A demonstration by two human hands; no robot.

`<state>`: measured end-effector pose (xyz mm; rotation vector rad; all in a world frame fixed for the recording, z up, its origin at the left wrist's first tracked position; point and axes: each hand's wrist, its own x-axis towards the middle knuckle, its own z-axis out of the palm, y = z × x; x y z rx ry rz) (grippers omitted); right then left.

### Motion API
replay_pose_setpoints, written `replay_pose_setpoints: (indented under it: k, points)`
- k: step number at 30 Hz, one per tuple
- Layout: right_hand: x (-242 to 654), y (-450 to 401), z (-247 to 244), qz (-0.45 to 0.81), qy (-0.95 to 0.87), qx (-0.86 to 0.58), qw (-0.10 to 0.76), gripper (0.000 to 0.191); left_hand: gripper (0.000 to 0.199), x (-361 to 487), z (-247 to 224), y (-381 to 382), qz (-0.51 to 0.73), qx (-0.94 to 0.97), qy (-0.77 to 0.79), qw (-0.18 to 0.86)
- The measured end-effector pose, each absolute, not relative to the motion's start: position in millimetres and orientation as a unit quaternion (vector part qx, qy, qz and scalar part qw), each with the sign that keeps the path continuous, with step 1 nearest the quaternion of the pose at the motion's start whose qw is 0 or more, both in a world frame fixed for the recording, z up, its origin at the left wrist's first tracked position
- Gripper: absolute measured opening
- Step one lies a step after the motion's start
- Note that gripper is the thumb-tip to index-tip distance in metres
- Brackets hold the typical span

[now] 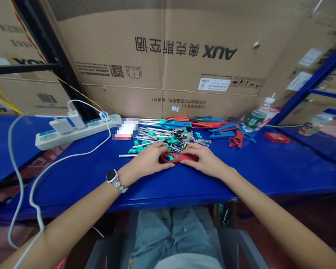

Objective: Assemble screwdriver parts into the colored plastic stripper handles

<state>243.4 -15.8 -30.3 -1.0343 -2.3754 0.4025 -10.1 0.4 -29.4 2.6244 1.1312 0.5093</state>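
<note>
My left hand (152,158) and my right hand (204,160) grip opposite ends of a red lighter handle (180,157). It lies crosswise, low over the front of the blue table, with a green trigger in the loop at its left end. Thumbs are on the near side and fingers on the far side of it. Just behind my hands spreads a pile of metal lighter tubes (149,135) with fine wires, mixed with green triggers (172,140). Blue handle shells (222,133) and red handle shells (236,139) lie to the right of that pile.
On the left, a white power strip (96,126) holds chargers, and a white cable (70,158) trails over the table edge. A green-labelled bottle (254,118), a red box (277,137) and a blue-capped bottle (320,121) stand right. A large carton (182,22) closes the back.
</note>
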Motion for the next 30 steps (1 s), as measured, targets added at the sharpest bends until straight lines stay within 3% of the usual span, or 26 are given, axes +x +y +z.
replay_pose_setpoints:
  k: [8, 15, 30]
  points:
    - [243.7, -16.2, -29.9, 0.164, -0.877, -0.369, 0.261, 0.016, 0.039, -10.8, -29.4, -0.7, 0.183, 0.902, 0.375, 0.112]
    - [240.7, -14.4, -25.1, 0.152, -0.884, -0.387, 0.214, 0.023, 0.033, -11.6, -34.0, 3.4, 0.207, 0.902, 0.352, 0.139]
    - [234.2, -11.2, -13.0, 0.136, -0.886, -0.424, 0.129, 0.017, 0.039, -11.3, -40.4, 10.9, 0.221, 0.874, 0.396, 0.174]
